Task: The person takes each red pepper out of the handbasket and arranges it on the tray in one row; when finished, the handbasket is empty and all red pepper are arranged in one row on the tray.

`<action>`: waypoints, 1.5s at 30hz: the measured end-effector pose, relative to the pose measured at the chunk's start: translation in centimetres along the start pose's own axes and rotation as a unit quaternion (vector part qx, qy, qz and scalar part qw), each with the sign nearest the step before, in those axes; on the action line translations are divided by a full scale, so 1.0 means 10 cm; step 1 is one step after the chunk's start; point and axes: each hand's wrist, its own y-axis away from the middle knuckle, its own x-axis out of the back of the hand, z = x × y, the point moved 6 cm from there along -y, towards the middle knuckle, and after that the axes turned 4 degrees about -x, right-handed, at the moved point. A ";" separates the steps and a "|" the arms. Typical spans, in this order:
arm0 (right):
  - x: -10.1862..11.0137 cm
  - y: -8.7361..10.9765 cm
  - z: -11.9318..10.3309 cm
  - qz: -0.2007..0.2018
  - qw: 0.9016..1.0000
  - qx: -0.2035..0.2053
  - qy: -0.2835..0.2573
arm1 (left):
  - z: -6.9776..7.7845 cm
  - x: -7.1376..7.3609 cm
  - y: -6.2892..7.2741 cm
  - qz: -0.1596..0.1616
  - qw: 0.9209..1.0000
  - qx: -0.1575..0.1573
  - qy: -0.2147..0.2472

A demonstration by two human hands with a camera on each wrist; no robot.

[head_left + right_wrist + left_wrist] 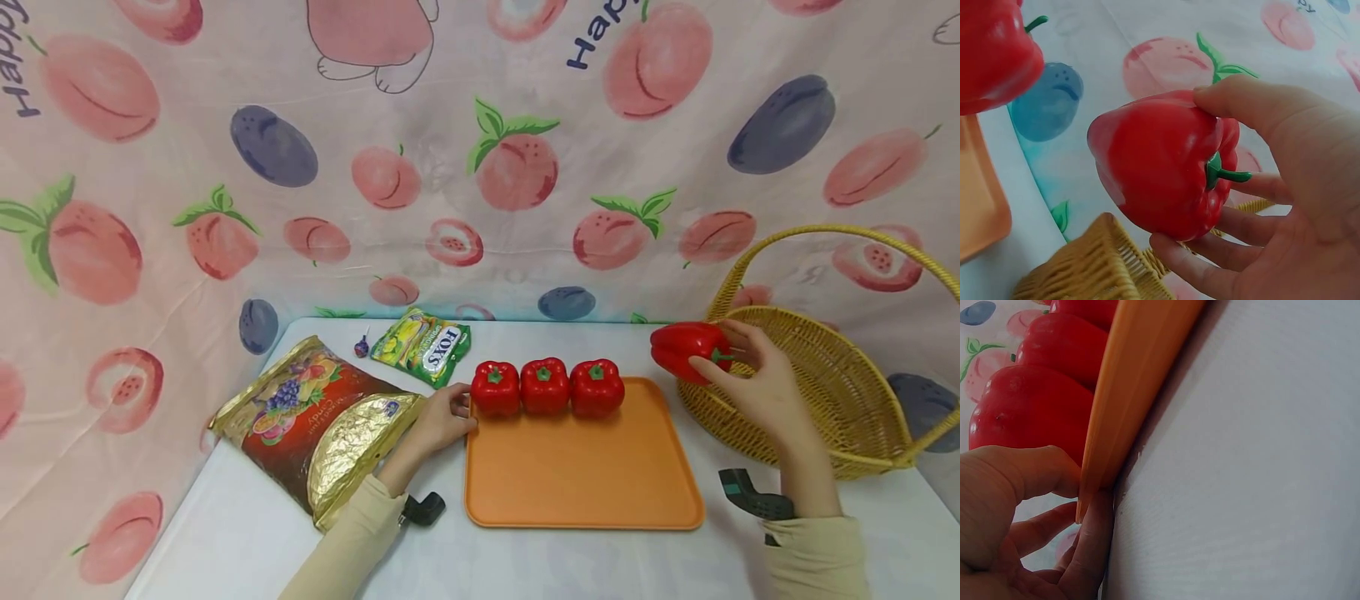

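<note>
My right hand grips a red bell pepper at its stem end, lifted beside the near-left rim of the wicker basket. In the right wrist view the thumb lies along one side of that pepper, fingers on the other, its green stem facing the palm. Over at the left, my left hand pinches the edge of the orange tray, thumb at the rim and fingers beneath, as the left wrist view shows. Three more red bell peppers stand in a row along the tray's far side.
A large mixed fruit candy bag lies left of the left forearm. Behind it are a green Fox's candy packet and a small lollipop. The basket's tall handle arches up at the right. A fruit-print cloth hangs behind the table.
</note>
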 end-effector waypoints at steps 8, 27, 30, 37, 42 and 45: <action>-0.14 0.00 -0.06 -0.022 0.999 0.008 0.029 | -0.01 0.00 0.00 0.001 1.000 0.006 0.007; -0.38 0.00 -0.14 -0.044 0.997 0.007 0.069 | 0.00 0.00 -0.02 0.002 1.000 0.002 0.004; -0.41 0.00 -0.15 -0.045 0.996 0.007 0.079 | 0.00 0.00 -0.02 0.001 1.000 0.002 0.005; -0.46 0.00 -0.18 -0.053 0.992 0.002 0.112 | -0.01 0.00 -0.02 0.000 1.000 0.001 0.003; -0.52 0.01 -0.22 -0.050 0.989 0.022 0.136 | -0.02 0.00 -0.02 0.000 1.000 0.008 0.001; -0.54 0.01 -0.22 -0.048 0.988 0.028 0.143 | -0.02 0.00 -0.02 0.002 1.000 0.006 -0.003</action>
